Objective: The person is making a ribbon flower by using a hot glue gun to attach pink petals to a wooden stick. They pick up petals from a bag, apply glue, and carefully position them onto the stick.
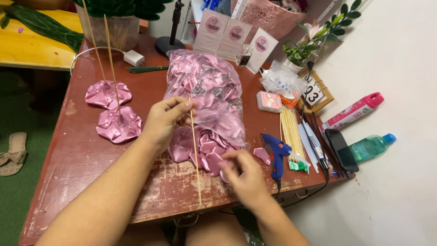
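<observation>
Left hand [165, 122] pinches thin bamboo skewer [195, 150] upright as a stem, right hand [243, 175] fingers closed on a pink satin petal [214, 161] from the pile spilling out of clear plastic bag [207, 89] on worn red counter [82, 155].

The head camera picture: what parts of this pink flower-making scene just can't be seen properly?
- Right hand: its fingertips sit among the pink petals; whether they grip one is unclear.
- Clear bag: crinkled plastic blurs the petals inside.
- Green plant: cut off by the top edge.
- Black cable: drops out of sight over the table's edge.
</observation>
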